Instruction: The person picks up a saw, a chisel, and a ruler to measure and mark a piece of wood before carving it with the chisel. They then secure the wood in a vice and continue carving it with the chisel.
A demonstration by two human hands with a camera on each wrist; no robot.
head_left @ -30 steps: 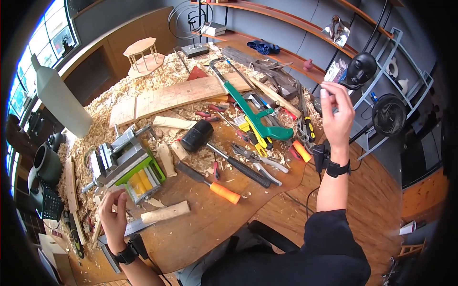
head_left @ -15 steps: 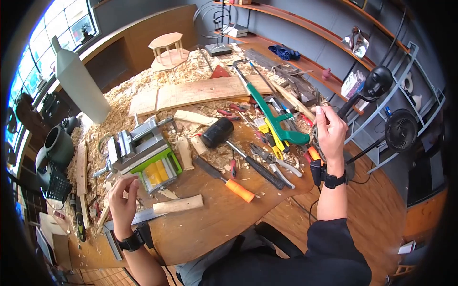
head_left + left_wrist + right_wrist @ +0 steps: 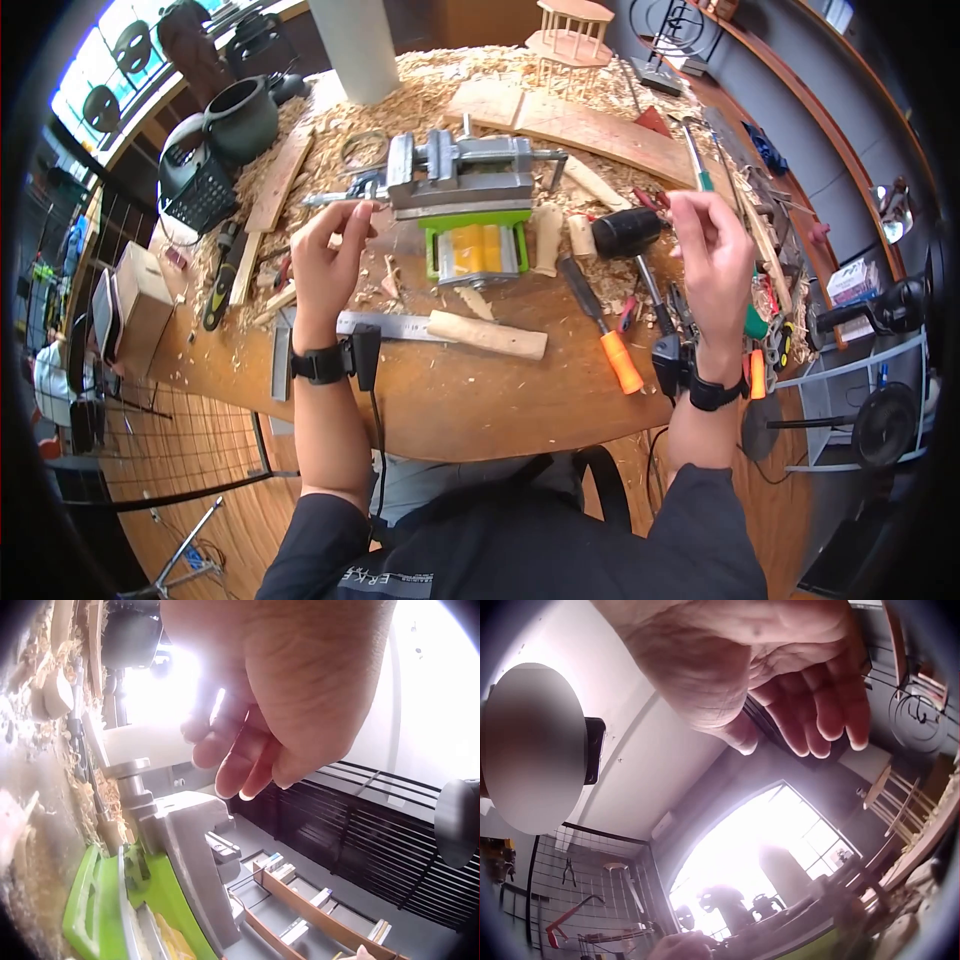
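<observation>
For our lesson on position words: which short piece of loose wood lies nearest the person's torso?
The pale wood piece in front of the green-based vise, its left end meeting the steel ruler; the other pieces lie farther back.

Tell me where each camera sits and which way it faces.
Head: on the head, facing forward and down at the workbench; left grip, right grip, forearms and black shirt show.
Left wrist: worn there, looking past the left grip toward the vise.
Right wrist: worn there, looking past the right grip toward the bright window.
Shared: head and left wrist both show the vise and left grip.
</observation>
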